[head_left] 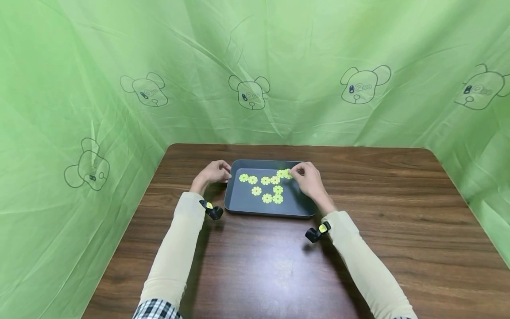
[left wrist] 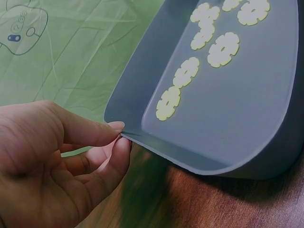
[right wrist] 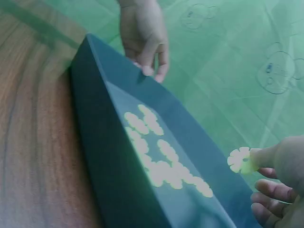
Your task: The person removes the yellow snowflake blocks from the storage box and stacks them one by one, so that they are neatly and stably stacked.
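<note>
A dark grey rectangular tray [head_left: 239, 204] lies on the table with several yellow notched plastic discs [head_left: 277, 189] spread over its floor. At the tray's left end, my left hand [head_left: 214, 173] pinches the rim between thumb and fingers, as the left wrist view shows closely. My right hand [head_left: 311, 180] is over the tray's right side. Between its thumb and index finger it pinches one yellow notched disc [right wrist: 239, 160], held above the tray floor in the right wrist view. The other right fingers are loosely bent.
A brown wood-grain table [head_left: 398, 212] carries the tray near its far edge. Green cloth [head_left: 299, 110] with printed bear heads hangs behind and at both sides. Each wrist wears a small black camera, such as the right one [head_left: 314, 234].
</note>
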The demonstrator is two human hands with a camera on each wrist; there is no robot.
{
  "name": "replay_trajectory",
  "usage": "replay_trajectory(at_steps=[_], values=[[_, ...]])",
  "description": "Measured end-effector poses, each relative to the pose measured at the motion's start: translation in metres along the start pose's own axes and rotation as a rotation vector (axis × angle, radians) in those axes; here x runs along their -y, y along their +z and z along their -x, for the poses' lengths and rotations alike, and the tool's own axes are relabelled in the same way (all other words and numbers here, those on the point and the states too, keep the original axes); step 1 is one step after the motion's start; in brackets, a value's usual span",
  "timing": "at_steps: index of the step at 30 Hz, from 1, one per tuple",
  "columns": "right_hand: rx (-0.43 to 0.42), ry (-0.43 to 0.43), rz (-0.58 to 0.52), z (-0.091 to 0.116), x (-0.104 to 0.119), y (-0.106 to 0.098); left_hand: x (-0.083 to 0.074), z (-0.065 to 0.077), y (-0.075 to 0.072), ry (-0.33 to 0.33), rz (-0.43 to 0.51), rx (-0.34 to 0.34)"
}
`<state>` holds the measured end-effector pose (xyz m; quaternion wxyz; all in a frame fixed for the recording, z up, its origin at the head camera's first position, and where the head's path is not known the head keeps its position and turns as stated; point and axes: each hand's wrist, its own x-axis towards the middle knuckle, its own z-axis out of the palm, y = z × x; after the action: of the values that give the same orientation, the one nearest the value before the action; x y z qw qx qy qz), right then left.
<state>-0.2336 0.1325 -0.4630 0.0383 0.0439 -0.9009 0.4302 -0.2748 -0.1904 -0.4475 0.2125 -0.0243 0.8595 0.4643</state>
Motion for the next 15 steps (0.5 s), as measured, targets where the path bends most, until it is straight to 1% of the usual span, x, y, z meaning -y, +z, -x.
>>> replay_trajectory(at_steps=[6,15], values=[[-0.072,0.019,-0.015,0.002,-0.008,-0.018,-0.001,0.001,0.0,-0.005,0.017,0.007],[-0.151,0.091,-0.032,0.008,-0.026,-0.045,-0.001,0.001,0.001,-0.012,-0.001,0.003]])
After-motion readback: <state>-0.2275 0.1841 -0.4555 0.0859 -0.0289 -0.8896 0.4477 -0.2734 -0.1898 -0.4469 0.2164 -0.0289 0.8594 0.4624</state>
